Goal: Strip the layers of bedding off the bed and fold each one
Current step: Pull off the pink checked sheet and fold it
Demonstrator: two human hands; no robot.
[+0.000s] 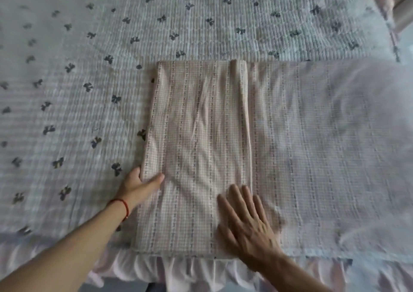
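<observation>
Now the folded checked sheet point(196, 148) lies under the flat right hand point(245, 222); the left hand point(139, 183) grips its left edge.

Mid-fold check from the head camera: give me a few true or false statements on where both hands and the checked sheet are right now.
1. The right hand lies flat, fingers spread, on the checked sheet. True.
2. The left hand is off the sheet. False: it grips the sheet's left edge.
3. The sheet lies on the bow-print quilt. True.
4. The sheet is crumpled in a heap. False: it lies flat, partly folded over.
5. The left wrist wears a red string bracelet. True.
</observation>
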